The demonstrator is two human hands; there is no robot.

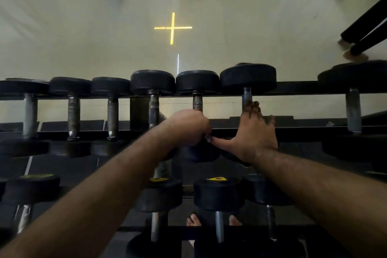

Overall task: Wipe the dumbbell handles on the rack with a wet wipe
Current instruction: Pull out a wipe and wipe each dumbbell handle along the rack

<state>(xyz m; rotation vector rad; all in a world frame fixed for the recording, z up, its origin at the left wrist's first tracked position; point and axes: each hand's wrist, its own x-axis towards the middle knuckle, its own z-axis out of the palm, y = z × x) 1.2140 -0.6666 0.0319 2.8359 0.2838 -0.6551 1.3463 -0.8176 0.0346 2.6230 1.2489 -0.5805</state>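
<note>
**Both hands on the top row of the dumbbell rack**

The left hand point(188, 126) is curled into a fist around the near end of a dumbbell handle point(197, 101), knuckles up; the knurled metal of that handle shows just beyond the fist, running to its far black head. Whether a wet wipe is inside the fist cannot be told, though a pale scrap point(162, 116) shows just left of the wrist, beside the neighbouring handle. The right hand point(254, 132) lies flat and wide, fingers straight and together, resting along the next handle point(247, 96) to the right of the fist, fingertips reaching toward its far head. Its thumb stretches left and touches the left hand's knuckles.

Beyond both hands runs the far rail of the rack point(303, 87), carrying the row of round black dumbbell heads. Three more handles sit further left of the fist, one well right of the flat hand. Below the forearms, a lower row of dumbbells point(218, 194) shows yellow labels on its heads. Between them, bare toes point(193, 220) stand on the floor. Past the rack, a yellow cross point(172, 27) marks the pale floor.
</note>
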